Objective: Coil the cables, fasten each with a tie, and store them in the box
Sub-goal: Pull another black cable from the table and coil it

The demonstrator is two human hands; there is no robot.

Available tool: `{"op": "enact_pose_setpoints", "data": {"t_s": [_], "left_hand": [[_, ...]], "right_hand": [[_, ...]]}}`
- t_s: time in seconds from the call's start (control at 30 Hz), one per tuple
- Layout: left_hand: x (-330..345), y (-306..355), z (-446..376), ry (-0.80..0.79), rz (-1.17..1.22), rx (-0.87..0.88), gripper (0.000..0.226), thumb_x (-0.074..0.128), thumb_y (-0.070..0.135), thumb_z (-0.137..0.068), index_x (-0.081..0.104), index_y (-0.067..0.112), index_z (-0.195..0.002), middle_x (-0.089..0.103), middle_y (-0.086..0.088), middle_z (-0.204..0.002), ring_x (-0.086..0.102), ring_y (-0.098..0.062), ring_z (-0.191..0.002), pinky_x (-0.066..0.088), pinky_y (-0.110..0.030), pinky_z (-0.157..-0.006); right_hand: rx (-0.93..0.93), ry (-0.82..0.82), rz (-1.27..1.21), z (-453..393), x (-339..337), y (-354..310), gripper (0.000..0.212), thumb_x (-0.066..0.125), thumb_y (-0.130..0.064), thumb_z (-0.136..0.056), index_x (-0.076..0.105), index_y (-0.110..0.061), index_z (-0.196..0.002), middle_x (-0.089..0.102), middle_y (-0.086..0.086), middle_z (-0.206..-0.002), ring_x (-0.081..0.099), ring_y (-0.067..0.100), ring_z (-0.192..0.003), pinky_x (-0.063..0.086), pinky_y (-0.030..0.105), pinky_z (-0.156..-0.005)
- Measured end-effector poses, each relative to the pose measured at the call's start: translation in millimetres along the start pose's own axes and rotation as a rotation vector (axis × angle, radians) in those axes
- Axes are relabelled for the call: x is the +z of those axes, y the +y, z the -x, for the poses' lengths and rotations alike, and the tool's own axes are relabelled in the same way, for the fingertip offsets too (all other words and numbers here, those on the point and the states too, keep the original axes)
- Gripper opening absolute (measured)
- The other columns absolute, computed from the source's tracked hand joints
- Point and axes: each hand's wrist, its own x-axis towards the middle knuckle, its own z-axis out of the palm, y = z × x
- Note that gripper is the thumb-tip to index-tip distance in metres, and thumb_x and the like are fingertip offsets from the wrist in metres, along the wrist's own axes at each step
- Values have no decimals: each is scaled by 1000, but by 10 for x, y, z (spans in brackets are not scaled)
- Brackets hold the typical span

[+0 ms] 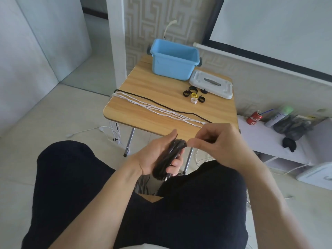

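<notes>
Above the lap, off the table's near edge: left hand [158,155] grips a coiled black cable [169,159]; right hand [215,142] pinches its top, tie not discernible. White cables [154,108] uncoiled mid-table; ties [194,94] beside the lid [212,83]; blue box [172,67], far edge, seemingly unfilled. Early stage.

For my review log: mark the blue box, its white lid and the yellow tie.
blue box [170,69], head view, front wall.
white lid [195,79], head view, raised left rim.
yellow tie [194,95], head view, loop's outer band.
</notes>
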Motion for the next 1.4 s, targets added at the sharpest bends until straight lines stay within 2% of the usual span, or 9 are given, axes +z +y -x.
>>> {"op": "enact_pose_setpoints", "data": {"t_s": [0.17,0.3,0.47,0.63,0.8,0.93,1.03,1.23,1.4], "left_hand": [[67,32,46,-308,121,50,41,52,49,-97,46,9,-92,35,3,-54,34,-10,-38,23,-29,-47],[60,1,80,-381,266,88,32,51,42,-100,46,12,-89,31,7,-50,30,-10,-35,26,-26,-46],[-21,25,124,-375,426,168,29,48,36,-101,52,9,-90,35,6,-49,34,-12,-35,35,-26,-48],[-85,17,144,-408,405,168,30,47,38,-101,53,11,-89,35,7,-47,33,-10,-32,33,-26,-44],[-66,-18,77,-166,374,203,40,45,37,-101,63,1,-93,51,4,-46,50,-8,-33,47,-24,-43],[-85,-57,26,81,206,211,46,49,40,-98,70,-1,-104,53,2,-57,54,-12,-47,49,-29,-57],[-148,-66,-17,-10,260,187,43,53,33,-97,64,-6,-111,59,-6,-72,59,-21,-63,47,-39,-76],[-145,119,-182,-84,301,214,41,51,40,-101,59,0,-109,64,-6,-78,63,-22,-71,50,-41,-88],[-122,386,-356,48,383,199,36,40,42,-104,53,11,-90,35,11,-53,36,-5,-43,48,-26,-61]], "right_hand": [[3,96,-247,-55,271,245,46,72,-57,-80,67,-12,-75,61,-1,-59,48,10,-50,37,23,-49],[-10,204,-251,-38,553,214,37,47,-38,-105,59,-16,-78,53,-10,-65,46,4,-61,37,20,-58],[-11,52,-177,0,703,246,40,39,-48,-103,63,-19,-115,59,-2,-113,54,7,-111,43,19,-89],[82,10,-403,4,722,243,53,51,-53,-94,48,-14,-130,73,3,-95,73,18,-85,59,30,-76],[95,80,-331,-39,674,245,38,53,-53,-95,64,-16,-96,58,3,-58,63,24,-46,47,27,-48],[151,22,-219,-126,539,356,39,52,-58,-91,64,-22,-89,56,-2,-51,64,26,-45,49,32,-46],[103,-141,-128,-260,364,432,39,54,-60,-90,65,-23,-95,57,-6,-55,65,23,-47,54,44,-52],[35,-260,-56,-606,169,446,29,52,-58,-91,61,-30,-87,52,-12,-51,57,13,-49,54,33,-55],[22,-279,-6,-930,160,575,41,39,-63,-90,56,-26,-88,56,-6,-61,55,9,-55,49,27,-60]]}}
